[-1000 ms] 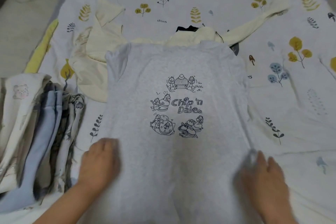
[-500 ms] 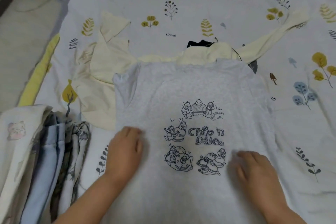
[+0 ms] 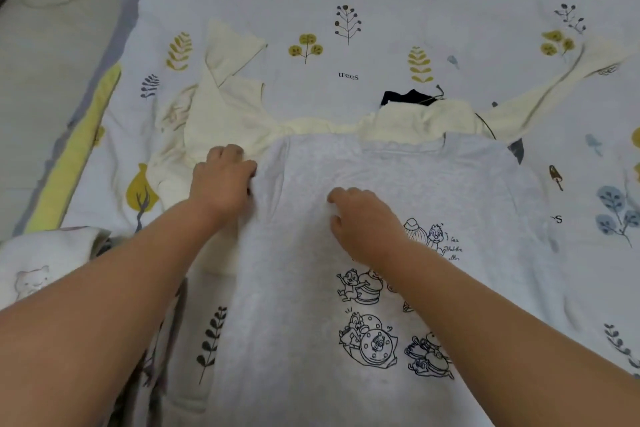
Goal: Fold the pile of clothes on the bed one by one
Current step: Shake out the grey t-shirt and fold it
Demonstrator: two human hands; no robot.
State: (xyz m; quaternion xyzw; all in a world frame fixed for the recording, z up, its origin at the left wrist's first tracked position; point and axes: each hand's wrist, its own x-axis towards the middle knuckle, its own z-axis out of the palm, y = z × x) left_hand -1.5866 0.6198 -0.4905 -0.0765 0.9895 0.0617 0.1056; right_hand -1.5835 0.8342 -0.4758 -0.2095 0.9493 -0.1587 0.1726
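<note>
Both hands slid up the tee (image 3: 398, 184): left hand (image 3: 221, 180) pinches the sleeve, right hand (image 3: 360, 218) curls, pressing the chest. Fold's starting.

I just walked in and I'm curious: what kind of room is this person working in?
Most likely a bedroom. A printed bedsheet with trees and leaves covers a bed, a grey T-shirt lies spread on it, and a stack of folded clothes sits at the near left.
</note>
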